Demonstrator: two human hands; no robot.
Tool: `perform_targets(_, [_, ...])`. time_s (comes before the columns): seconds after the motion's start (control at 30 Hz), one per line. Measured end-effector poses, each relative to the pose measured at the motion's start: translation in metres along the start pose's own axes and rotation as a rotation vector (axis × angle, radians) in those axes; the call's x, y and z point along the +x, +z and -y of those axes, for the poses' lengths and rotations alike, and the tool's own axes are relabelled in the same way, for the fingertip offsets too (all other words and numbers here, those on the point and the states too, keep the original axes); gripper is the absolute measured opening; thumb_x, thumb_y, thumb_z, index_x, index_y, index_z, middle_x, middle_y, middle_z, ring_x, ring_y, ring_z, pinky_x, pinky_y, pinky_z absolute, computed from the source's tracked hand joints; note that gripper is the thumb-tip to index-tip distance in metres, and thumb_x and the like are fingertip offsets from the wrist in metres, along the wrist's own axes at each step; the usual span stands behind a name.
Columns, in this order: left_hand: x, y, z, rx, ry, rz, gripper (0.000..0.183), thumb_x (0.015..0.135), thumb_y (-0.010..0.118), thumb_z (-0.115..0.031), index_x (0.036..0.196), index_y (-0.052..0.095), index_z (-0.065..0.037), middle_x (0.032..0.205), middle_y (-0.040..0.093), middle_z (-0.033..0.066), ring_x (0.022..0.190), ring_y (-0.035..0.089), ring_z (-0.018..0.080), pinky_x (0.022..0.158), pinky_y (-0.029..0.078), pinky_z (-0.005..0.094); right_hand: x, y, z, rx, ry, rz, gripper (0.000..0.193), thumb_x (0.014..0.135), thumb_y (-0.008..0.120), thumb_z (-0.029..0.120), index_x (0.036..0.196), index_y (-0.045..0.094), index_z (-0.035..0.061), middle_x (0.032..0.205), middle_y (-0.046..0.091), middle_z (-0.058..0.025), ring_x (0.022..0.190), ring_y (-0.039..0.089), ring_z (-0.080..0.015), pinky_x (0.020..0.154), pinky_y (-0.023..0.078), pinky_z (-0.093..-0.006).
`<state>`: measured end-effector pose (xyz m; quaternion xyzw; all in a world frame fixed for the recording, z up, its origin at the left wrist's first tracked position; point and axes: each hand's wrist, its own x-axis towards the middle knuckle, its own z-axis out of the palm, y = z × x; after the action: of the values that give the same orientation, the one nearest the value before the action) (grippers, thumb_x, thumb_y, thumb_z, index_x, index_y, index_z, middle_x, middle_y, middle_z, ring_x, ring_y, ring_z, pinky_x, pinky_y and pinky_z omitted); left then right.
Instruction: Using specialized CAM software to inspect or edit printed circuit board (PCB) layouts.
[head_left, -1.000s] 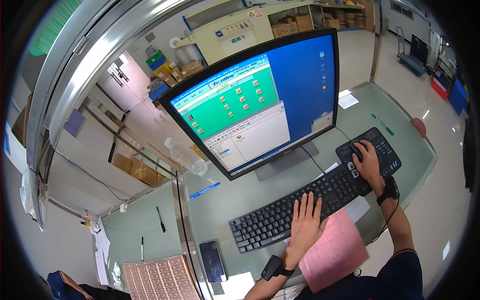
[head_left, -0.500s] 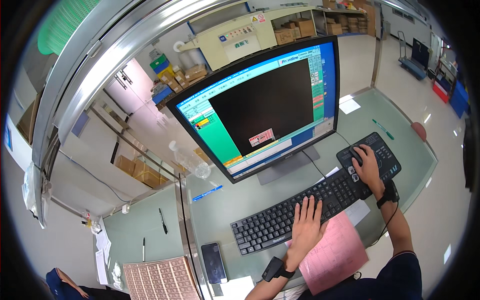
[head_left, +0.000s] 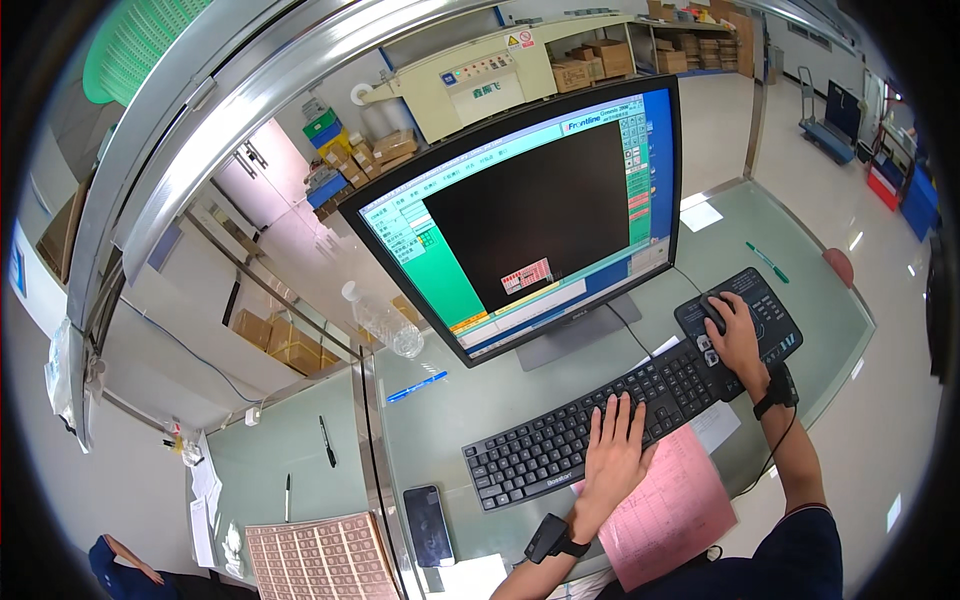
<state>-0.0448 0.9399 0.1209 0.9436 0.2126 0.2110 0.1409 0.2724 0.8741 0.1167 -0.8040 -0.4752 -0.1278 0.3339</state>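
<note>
On a glass desk (head_left: 800, 270) in a workshop stacked with brown boxes (head_left: 590, 60), the left hand (head_left: 612, 455) lies flat on the keyboard (head_left: 540, 450), the right hand (head_left: 738, 335) seemingly cupping a mouse (head_left: 714, 312).

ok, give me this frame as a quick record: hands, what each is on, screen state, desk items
left hand: flat on the black keyboard, fingers spread over the keys
right hand: on the mouse, which sits on a dark mouse pad
monitor: on, large black window with green and blue panels around it
pink paper: on the desk in front of the keyboard
phone: lying flat, screen dark
blue pen: on the glass desk
plastic bottle: left of the monitor
</note>
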Motion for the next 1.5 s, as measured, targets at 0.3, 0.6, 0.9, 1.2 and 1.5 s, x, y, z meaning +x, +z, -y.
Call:
perform_targets(0.3, [0.001, 0.000, -0.001, 0.012, -0.003, 0.005, 0.069, 0.092, 0.071, -0.039, 0.146, 0.053, -0.001, 0.155, 0.045, 0.0268, 0.148, 0.039, 0.0430, 0.124, 0.026, 0.0567, -0.001, 0.000, -0.002, -0.012, -0.017, -0.016, 0.041, 0.091, 0.073, 0.011, 0.129, 0.065, 0.0018, 0.136, 0.056, -0.0229, 0.125, 0.055, -0.0432, 0.108, 0.047, -0.0469])
perform_targets(0.6, [0.000, 0.001, -0.001, 0.009, 0.000, -0.004, 0.069, 0.091, 0.072, -0.039, 0.146, 0.054, 0.000, 0.155, 0.046, 0.0272, 0.148, 0.039, 0.0432, 0.124, 0.026, 0.0563, 0.000, 0.000, 0.000, -0.011, -0.022, -0.015, 0.041, 0.091, 0.073, 0.011, 0.129, 0.064, 0.0018, 0.136, 0.056, -0.0228, 0.125, 0.055, -0.0429, 0.107, 0.047, -0.0467])
perform_targets(0.9, [-0.001, 0.002, 0.000, -0.004, 0.004, -0.020, 0.069, 0.091, 0.073, -0.038, 0.146, 0.053, 0.000, 0.155, 0.045, 0.0275, 0.148, 0.038, 0.0435, 0.124, 0.026, 0.0567, -0.001, 0.001, -0.002, -0.011, -0.026, -0.027, 0.041, 0.090, 0.073, 0.012, 0.130, 0.064, 0.0021, 0.136, 0.056, -0.0227, 0.125, 0.055, -0.0428, 0.107, 0.047, -0.0466])
perform_targets(1.2, [0.000, 0.003, 0.000, -0.009, 0.003, -0.022, 0.072, 0.090, 0.074, -0.037, 0.147, 0.052, 0.000, 0.155, 0.045, 0.0275, 0.148, 0.039, 0.0432, 0.124, 0.026, 0.0566, -0.002, 0.000, -0.004, -0.002, -0.026, -0.031, 0.042, 0.090, 0.073, 0.013, 0.130, 0.064, 0.0028, 0.136, 0.056, -0.0227, 0.125, 0.055, -0.0429, 0.107, 0.047, -0.0466])
perform_targets(1.5, [0.001, 0.001, 0.004, -0.047, -0.008, -0.035, 0.077, 0.088, 0.075, -0.036, 0.150, 0.048, 0.001, 0.155, 0.045, 0.0284, 0.148, 0.040, 0.0423, 0.124, 0.027, 0.0554, -0.024, -0.018, 0.021, 0.075, -0.105, -0.128, 0.041, 0.092, 0.070, 0.011, 0.132, 0.062, 0.0011, 0.141, 0.055, -0.0231, 0.131, 0.053, -0.0435, 0.112, 0.044, -0.0477])
